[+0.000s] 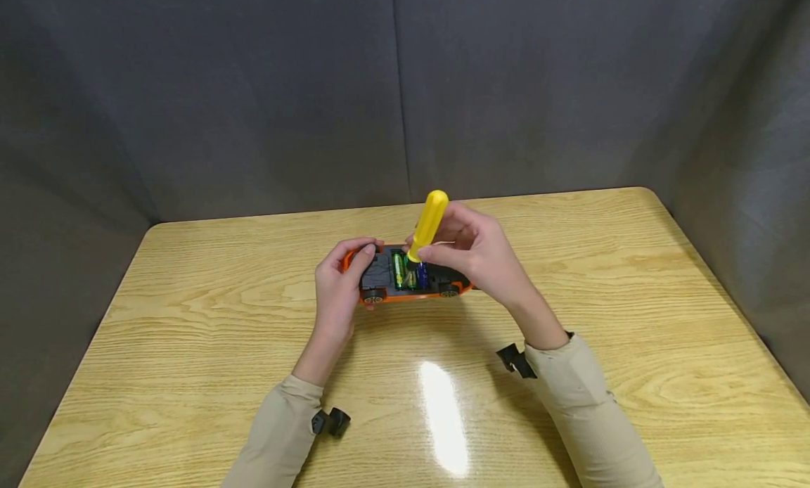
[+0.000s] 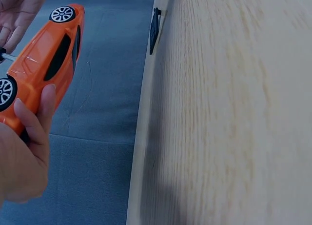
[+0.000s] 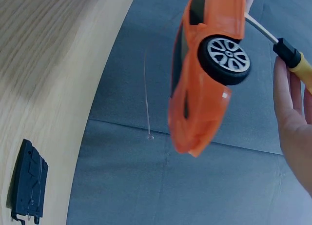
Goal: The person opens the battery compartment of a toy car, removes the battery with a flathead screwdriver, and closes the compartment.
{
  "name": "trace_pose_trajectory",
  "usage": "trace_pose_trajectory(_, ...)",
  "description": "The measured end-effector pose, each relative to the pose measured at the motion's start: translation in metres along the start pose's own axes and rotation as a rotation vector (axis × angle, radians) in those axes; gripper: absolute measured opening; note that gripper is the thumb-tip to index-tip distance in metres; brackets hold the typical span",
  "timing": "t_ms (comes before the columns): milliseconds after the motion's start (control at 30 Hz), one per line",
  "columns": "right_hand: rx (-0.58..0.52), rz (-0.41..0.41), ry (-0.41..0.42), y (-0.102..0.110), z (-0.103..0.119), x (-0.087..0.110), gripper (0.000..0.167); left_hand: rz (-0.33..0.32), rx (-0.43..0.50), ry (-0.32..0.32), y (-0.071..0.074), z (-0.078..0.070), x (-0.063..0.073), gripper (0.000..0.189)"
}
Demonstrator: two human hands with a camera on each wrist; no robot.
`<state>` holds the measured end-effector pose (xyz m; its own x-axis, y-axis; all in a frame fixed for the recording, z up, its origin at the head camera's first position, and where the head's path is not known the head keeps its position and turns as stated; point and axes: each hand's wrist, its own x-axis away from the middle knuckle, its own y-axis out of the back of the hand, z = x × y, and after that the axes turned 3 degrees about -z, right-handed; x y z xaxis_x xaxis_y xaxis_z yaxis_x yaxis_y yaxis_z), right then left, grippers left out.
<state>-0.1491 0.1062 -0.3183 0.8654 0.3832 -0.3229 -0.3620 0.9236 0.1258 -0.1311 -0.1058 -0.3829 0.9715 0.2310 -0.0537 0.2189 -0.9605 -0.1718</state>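
An orange toy car (image 1: 376, 271) is held upside down above the table, its dark underside facing up. My left hand (image 1: 335, 287) grips one end, thumb on the underside. Several batteries sit in the open compartment: green ones (image 1: 398, 270) and a blue one (image 1: 423, 275). My right hand (image 1: 487, 259) pinches a screwdriver (image 1: 432, 219) low on its yellow handle, which leans over the compartment. In the right wrist view the metal shaft (image 3: 261, 28) reaches down behind the car's side, so its tip is hidden.
A black plastic cover (image 3: 30, 181) lies on the wooden table (image 1: 209, 347) near its far edge; the left wrist view shows it too. Grey fabric partitions (image 1: 272, 101) stand behind the table and at both sides. Black wrist-worn devices (image 1: 330, 422) stick out from the sleeves.
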Motion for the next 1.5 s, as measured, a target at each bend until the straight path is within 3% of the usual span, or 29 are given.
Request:
trace_pose_trajectory(233, 0.006, 0.116, 0.007, 0.001, 0.004, 0.001, 0.027, -0.042, 0.011, 0.031, 0.001, 0.001, -0.001, 0.021)
trace_pose_trajectory(567, -0.014, 0.253, -0.038, 0.0, 0.011, 0.005, 0.024, -0.053, 0.018, 0.073, 0.002, 0.002, -0.001, 0.021)
trace_pose_trajectory(700, -0.003, 0.211, -0.054, 0.0, 0.011, 0.005, 0.024, -0.056, 0.02, 0.073, 0.002, 0.003, -0.001, 0.021)
trace_pose_trajectory(867, 0.093, 0.026, -0.042, 0.003, 0.009, 0.003, 0.028, -0.025, 0.008, 0.048, -0.001, 0.001, 0.0, 0.021)
trace_pose_trajectory(967, 0.131, -0.023, -0.014, 0.004, 0.009, 0.004, 0.029, -0.017, 0.004, 0.036, -0.002, 0.0, 0.0, 0.021)
trace_pose_trajectory(1267, 0.161, 0.067, 0.002, 0.0, 0.014, 0.008, 0.028, -0.025, -0.019, 0.026, -0.001, 0.003, 0.0, 0.021)
trace_pose_trajectory(1500, 0.107, 0.142, -0.014, 0.003, 0.016, 0.007, 0.025, -0.046, 0.001, 0.05, 0.001, 0.003, -0.001, 0.021)
